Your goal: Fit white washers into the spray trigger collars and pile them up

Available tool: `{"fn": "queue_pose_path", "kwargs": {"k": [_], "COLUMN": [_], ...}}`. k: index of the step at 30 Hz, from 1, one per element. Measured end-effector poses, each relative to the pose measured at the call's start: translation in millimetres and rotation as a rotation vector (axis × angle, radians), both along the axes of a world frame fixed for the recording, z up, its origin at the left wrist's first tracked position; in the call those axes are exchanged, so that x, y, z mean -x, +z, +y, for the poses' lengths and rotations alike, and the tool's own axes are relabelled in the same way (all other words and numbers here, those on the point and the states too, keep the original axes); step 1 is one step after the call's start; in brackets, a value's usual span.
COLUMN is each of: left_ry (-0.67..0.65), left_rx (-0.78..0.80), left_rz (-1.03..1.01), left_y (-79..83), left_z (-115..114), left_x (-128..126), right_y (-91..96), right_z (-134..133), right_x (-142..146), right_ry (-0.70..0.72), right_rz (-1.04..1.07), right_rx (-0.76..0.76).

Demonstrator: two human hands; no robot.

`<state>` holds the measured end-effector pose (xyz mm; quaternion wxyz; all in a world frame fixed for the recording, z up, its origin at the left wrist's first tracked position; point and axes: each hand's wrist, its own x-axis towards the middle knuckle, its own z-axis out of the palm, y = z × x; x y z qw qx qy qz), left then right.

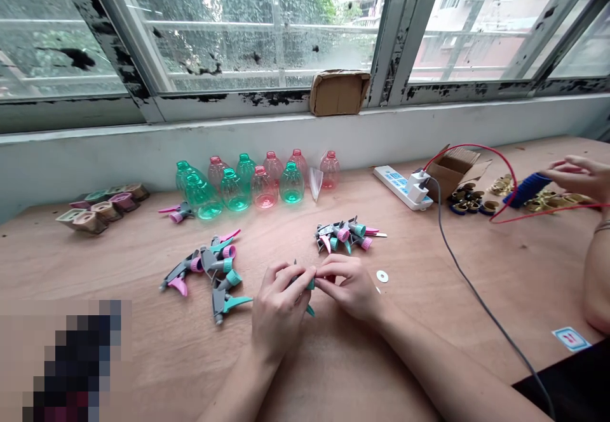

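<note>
My left hand is closed around a trigger spray head; a bit of its teal collar and trigger shows between the fingers. My right hand pinches at the collar's opening, and whatever its fingertips hold is hidden. A flat white ring washer lies on the table just right of that hand. More grey spray heads with pink or teal triggers are spread left of my hands. Another small heap of spray heads sits beyond the right hand.
Several green and pink clear bottles stand along the wall. A power strip, a cardboard box and a grey cable are to the right. Another person's hand is near a blue coil. Shell-like cases lie left.
</note>
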<state>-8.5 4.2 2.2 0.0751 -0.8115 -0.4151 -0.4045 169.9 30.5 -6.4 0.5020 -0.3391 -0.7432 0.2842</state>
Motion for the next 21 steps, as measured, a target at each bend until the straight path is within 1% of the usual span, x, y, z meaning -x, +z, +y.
{"fn": "queue_pose_path", "kwargs": {"k": [5,7,9,12,16,18,21], "left_ry": [0.013,0.018,0.018,0.008,-0.001,-0.005,-0.019], "left_rx": [-0.058,-0.058,-0.043,-0.009,0.037,0.092,0.233], "left_rz": [0.086,0.082,0.064,0.032,-0.024,-0.067,-0.154], "left_y": [1.5,1.7,1.6,0.7,-3.8,-6.8,-8.6], "left_z": [0.3,0.3,0.2,-0.5,-0.9,-0.4,1.1], "left_x": [1.1,0.8,0.3,0.0,1.4,2.4,3.3], "right_y": [-5.9,-8.2,-8.8,-7.5,-8.0,-10.0,-13.0], "right_z": [0.9,0.9,0.7,0.3,1.2,2.3,4.7], "right_x": [6.6,8.3,8.4,6.5,3.8,3.0,1.5], "right_ry": [0.053,0.07,0.061,0.033,0.052,0.06,0.067], "right_rz": [0.146,0.185,0.17,0.101,0.048,0.03,0.002], "right_rx": [0.272,0.313,0.274,0.152,0.027,-0.02,-0.082]}}
